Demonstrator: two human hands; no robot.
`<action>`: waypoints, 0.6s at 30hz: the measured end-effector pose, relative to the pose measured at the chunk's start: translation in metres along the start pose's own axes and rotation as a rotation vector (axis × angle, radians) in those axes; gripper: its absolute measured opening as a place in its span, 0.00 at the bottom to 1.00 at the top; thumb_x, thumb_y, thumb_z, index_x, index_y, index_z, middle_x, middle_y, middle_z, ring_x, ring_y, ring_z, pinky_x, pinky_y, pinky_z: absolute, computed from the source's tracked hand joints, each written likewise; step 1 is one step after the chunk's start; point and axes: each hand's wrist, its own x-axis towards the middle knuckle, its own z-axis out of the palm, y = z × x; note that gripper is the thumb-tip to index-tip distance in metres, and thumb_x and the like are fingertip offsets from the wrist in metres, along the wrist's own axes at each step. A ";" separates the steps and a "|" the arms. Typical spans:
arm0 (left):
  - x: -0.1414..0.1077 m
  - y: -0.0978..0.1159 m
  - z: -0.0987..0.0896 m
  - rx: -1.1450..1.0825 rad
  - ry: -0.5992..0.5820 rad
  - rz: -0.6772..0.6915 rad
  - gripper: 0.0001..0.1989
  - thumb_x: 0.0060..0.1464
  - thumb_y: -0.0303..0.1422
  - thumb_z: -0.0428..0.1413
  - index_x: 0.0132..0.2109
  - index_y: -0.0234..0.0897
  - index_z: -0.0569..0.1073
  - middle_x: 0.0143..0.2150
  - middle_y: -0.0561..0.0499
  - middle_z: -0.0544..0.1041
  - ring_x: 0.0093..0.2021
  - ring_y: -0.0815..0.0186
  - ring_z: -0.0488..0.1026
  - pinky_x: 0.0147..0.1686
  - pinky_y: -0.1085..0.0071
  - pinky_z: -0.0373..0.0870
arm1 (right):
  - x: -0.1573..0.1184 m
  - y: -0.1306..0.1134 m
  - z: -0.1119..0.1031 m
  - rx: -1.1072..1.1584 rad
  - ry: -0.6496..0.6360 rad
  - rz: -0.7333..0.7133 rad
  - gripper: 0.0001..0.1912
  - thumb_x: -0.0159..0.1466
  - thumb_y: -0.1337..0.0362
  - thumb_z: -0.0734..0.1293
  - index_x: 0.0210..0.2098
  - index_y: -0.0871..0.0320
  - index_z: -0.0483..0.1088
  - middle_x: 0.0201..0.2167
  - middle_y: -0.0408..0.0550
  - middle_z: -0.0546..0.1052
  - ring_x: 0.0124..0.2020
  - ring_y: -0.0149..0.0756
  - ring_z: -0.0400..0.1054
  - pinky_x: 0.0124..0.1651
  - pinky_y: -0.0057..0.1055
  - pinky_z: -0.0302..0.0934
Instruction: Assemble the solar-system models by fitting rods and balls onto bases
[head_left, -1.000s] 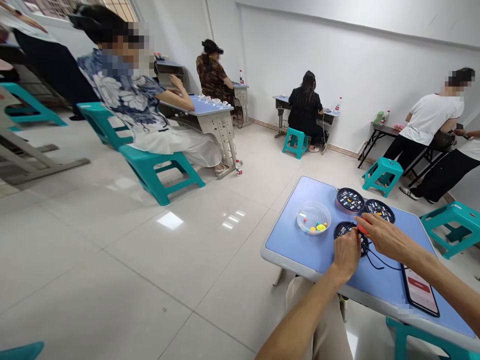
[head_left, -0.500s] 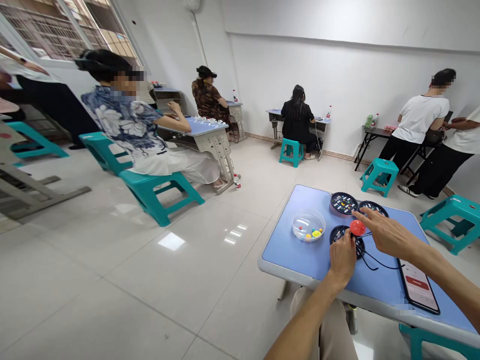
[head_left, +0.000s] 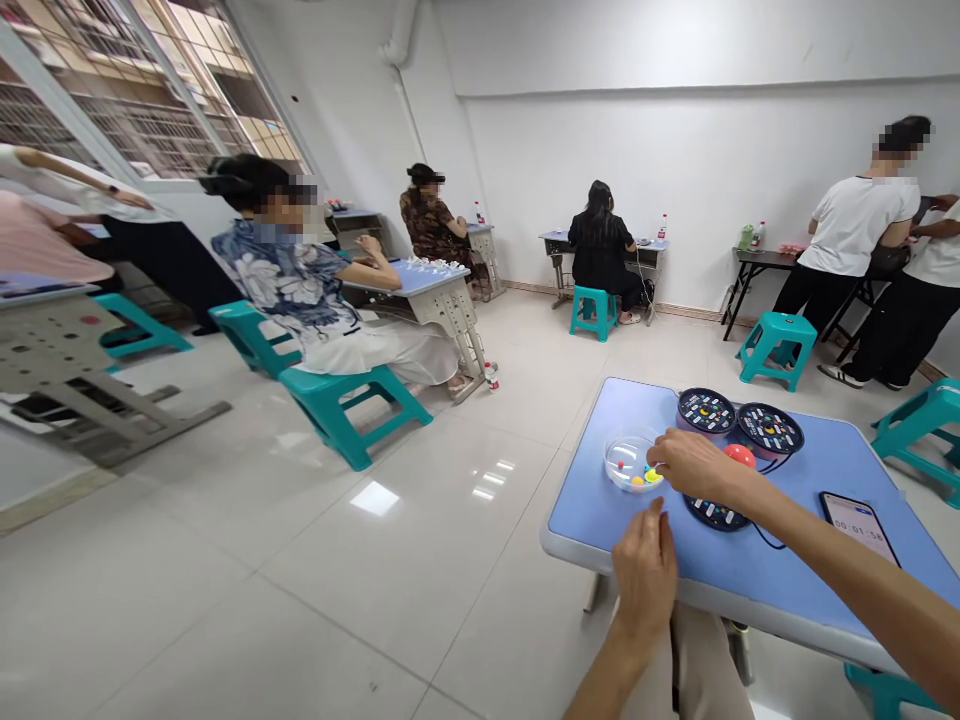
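Note:
My right hand (head_left: 694,466) reaches across to the right rim of a clear round dish (head_left: 611,478). Its fingers are bent together there, and whatever they pinch is hidden. Small coloured balls lie in the dish, among them a yellow one (head_left: 652,477) and an orange one (head_left: 637,482). My left hand (head_left: 646,565) is just in front of the dish, over the desk's near edge, with fingers and thumb drawn together; I cannot make out what is between them. Partly behind my right forearm sits a red ball (head_left: 739,456), beside a black-topped round tin (head_left: 716,514) with colourful printing.
Two more round tins (head_left: 706,410) stand at the back of the blue desk (head_left: 589,510). A black cord (head_left: 769,540) trails beside the near tin. A phone (head_left: 859,525) showing a timer lies at the right. Other people sit or stand at desks beyond, with green stools (head_left: 776,348) around.
Both hands have left the red ball and cord and moved left. My right hand is now at the dish, my left in front of it. The phone now shows a timer. The view has shifted left.

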 end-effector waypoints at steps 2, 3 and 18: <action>0.006 -0.015 -0.007 0.054 0.023 -0.034 0.15 0.65 0.28 0.45 0.54 0.34 0.71 0.34 0.45 0.79 0.32 0.63 0.77 0.31 0.70 0.72 | 0.021 -0.004 0.007 -0.036 -0.089 0.028 0.08 0.61 0.71 0.66 0.35 0.59 0.78 0.33 0.56 0.80 0.38 0.44 0.75 0.35 0.30 0.62; 0.009 -0.021 -0.009 0.075 0.013 -0.054 0.15 0.65 0.28 0.45 0.54 0.34 0.71 0.35 0.46 0.79 0.31 0.64 0.77 0.30 0.70 0.72 | 0.029 -0.005 0.010 -0.050 -0.123 0.039 0.07 0.60 0.70 0.67 0.35 0.59 0.78 0.33 0.57 0.80 0.38 0.44 0.75 0.35 0.31 0.63; 0.025 -0.035 -0.016 -0.029 -0.043 -0.132 0.17 0.66 0.33 0.44 0.55 0.36 0.72 0.38 0.45 0.79 0.29 0.66 0.75 0.32 0.69 0.72 | 0.035 0.004 0.005 0.247 -0.074 0.111 0.17 0.61 0.73 0.59 0.46 0.63 0.75 0.39 0.58 0.80 0.40 0.42 0.74 0.40 0.33 0.64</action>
